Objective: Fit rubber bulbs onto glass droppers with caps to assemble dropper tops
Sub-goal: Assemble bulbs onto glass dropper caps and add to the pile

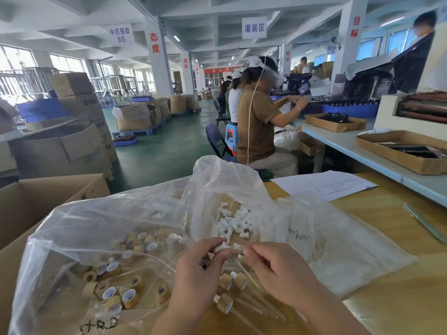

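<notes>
My left hand pinches a small white rubber bulb between thumb and fingertips. My right hand pinches the top of a clear glass dropper just to the right of the bulb, nearly touching it. A pile of loose white bulbs lies on an opened plastic bag behind my hands. Brown caps lie inside a second clear bag at the left. Below my hands lie three assembled droppers with brown caps and glass tubes.
A wooden table carries a sheet of paper and a thin glass rod at the right. An open cardboard box stands at the left. Seated workers sit ahead at a long bench.
</notes>
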Demonstrator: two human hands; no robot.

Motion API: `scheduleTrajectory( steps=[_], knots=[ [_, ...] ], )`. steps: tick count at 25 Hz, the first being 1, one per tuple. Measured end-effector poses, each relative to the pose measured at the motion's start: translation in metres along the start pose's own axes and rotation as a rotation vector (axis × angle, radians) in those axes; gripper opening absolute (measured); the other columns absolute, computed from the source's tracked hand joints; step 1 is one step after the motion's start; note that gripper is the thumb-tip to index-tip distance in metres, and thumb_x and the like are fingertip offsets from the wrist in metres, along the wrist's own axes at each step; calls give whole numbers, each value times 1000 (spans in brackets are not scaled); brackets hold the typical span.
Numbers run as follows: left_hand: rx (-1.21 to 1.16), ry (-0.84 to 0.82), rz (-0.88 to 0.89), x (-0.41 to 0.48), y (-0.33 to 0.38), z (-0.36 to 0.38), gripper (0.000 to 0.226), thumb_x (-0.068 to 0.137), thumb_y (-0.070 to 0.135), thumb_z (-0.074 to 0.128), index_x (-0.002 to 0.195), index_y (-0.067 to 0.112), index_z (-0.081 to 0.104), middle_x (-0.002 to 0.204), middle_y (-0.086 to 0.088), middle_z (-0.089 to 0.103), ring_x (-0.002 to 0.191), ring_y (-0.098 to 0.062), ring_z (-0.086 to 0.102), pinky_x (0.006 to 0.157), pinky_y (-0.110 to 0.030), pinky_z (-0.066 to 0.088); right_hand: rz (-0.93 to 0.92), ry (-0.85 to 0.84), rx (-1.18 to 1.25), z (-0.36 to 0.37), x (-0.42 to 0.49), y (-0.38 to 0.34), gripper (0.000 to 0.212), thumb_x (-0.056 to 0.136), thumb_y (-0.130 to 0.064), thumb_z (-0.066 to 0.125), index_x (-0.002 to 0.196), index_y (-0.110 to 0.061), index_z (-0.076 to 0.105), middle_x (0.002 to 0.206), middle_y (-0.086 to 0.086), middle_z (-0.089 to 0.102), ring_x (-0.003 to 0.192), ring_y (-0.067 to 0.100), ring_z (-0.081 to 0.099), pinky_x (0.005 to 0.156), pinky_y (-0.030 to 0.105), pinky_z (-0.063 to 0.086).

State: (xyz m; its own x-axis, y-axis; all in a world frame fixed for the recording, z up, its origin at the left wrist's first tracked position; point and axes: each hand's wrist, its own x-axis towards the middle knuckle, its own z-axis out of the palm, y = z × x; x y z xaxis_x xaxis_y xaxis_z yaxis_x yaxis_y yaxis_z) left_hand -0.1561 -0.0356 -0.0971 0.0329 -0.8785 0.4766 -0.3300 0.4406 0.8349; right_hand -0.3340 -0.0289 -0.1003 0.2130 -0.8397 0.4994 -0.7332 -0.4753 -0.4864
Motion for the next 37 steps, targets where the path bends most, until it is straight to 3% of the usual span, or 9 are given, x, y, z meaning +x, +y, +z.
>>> scheduleTrajectory(
  steps=[4,7,12,15,20,24,27,30,37],
  knots=[
    [41,-66,-4,-1,-1,0,24,80,19,72,89,41,66,66,31,59,58,5,52,56,-8,38,20,1,2,-1,1,-1,56,93,-61,29,69,-17,53,58,4,49,56,19,47,52,30,38],
    [77,-94,4,-1,-1,0,31,82,11,71,88,41,66,66,31,59,54,2,50,55,-8,38,29,0,9,-3,1,-2,56,92,-60,31,69,-16,55,58,4,49,58,18,47,51,26,37],
    [56,-131,4,0,-2,-3,30,83,11,69,90,40,67,68,32,59,56,4,49,57,-9,39,36,-45,-43,-6,0,-1,51,96,-54,39,64,-15,44,61,6,47,54,12,42,50,22,31],
    [46,-156,-10,1,-3,-4,32,83,10,70,88,42,67,71,31,61,58,3,50,59,-9,39,33,-66,-53,-9,1,-1,48,95,-53,39,66,-16,47,68,2,51,54,11,43,49,20,32],
    [136,-253,-12,4,-5,-9,39,84,10,69,82,49,64,82,22,67,73,6,56,67,-8,40,-28,-77,-209,-10,1,2,44,96,-55,36,78,-20,56,61,0,49,65,15,48,52,18,31],
    [174,-294,-41,4,-6,-10,34,87,15,67,80,48,62,84,28,65,75,2,57,68,-8,42,-58,-75,-264,-9,2,0,37,95,-55,39,85,-30,64,57,-9,42,55,4,43,50,13,27],
    [163,-294,-85,4,-8,-11,31,87,18,66,79,47,62,83,26,66,75,-5,60,68,-15,46,-94,9,-318,-8,3,-3,38,91,-54,39,80,-36,70,52,-14,34,47,2,34,46,8,22],
    [167,-311,-98,5,-8,-11,28,88,18,66,80,46,63,83,25,66,76,-7,60,68,-16,47,-178,98,-419,-7,3,-3,35,89,-49,42,72,-37,70,50,-15,40,47,-1,31,40,10,27],
    [167,-306,-110,5,-8,-12,30,88,19,65,79,47,61,83,24,67,77,-6,63,69,-14,48,-286,218,-462,-2,4,-3,36,89,-45,43,72,-34,73,51,-15,47,48,3,45,42,13,34]
  ],
)
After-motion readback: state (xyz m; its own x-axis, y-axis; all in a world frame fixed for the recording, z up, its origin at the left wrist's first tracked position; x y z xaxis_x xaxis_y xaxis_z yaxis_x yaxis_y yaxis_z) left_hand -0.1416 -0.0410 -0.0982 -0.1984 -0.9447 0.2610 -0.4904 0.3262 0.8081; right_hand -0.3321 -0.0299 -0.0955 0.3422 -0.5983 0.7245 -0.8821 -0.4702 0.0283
